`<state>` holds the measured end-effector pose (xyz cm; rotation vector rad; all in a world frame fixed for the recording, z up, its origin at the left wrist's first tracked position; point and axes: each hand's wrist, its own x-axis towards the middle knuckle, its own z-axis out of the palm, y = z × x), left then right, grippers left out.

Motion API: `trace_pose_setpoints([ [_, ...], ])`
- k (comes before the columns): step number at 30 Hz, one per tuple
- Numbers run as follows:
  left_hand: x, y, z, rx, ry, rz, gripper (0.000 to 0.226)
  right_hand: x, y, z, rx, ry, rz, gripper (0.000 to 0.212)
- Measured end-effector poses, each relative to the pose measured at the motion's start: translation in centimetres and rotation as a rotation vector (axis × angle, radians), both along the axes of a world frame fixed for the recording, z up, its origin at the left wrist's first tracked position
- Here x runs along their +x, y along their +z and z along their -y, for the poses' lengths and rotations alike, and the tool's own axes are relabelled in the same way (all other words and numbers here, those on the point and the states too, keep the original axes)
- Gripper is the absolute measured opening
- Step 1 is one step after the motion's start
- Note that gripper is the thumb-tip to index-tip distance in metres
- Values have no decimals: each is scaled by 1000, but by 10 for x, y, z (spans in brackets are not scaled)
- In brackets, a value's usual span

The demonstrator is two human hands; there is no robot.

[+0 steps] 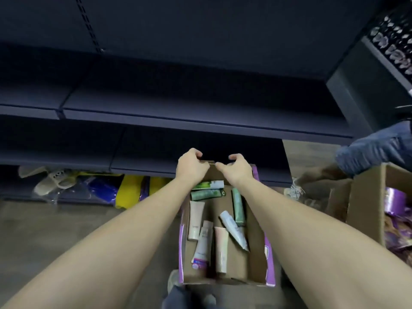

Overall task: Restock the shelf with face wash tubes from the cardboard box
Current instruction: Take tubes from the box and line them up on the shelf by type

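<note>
Below dark shelves, the box of tubes is being gripped at its far flap by the curled fingers of both hands, probably being positioned before tubes are picked out.

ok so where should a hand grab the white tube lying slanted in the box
Pinch the white tube across its middle, coming straight down from above. It lies slanted in the cardboard box, its upper end against the green tube, so the lower half has more free room either side.
</note>
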<state>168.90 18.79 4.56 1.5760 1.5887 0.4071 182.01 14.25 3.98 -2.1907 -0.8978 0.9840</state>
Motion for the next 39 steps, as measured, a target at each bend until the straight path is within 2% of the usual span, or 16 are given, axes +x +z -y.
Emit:
trace_pose_setpoints([
  [3, 11, -39, 6, -74, -33, -53, 36, 6, -39, 6, -83, 3, -28, 58],
  [6, 18, -76, 11, -132, -47, -116, 44, 14, -79, 15, -171, -6, -70, 61],
  [11, 26, -136, 23, -211, -17, -229, 50, 29, -139, 24, -297, 11, -92, 52],
  [15, 31, -180, 41, -294, -28, -371, 48, 37, -187, 38, -396, 20, -98, 53],
  [21, 36, -240, 62, -465, -8, -477, 47, 50, -243, 64, -484, 53, -76, 49],
  [25, 42, -266, 66, -510, 1, -591, 48, 51, -269, 73, -509, 97, -44, 47],
  [31, 51, -291, 66, -475, -53, -752, 47, 47, -289, 72, -485, 149, 83, 52],
  [34, 50, -299, 67, -400, -84, -816, 40, 45, -296, 71, -480, 212, 121, 37],
  [37, 47, -302, 72, -341, -169, -883, 40, 44, -297, 68, -477, 231, 125, 41],
  [39, 46, -305, 76, -212, -213, -953, 37, 47, -296, 68, -484, 209, 115, 39],
])
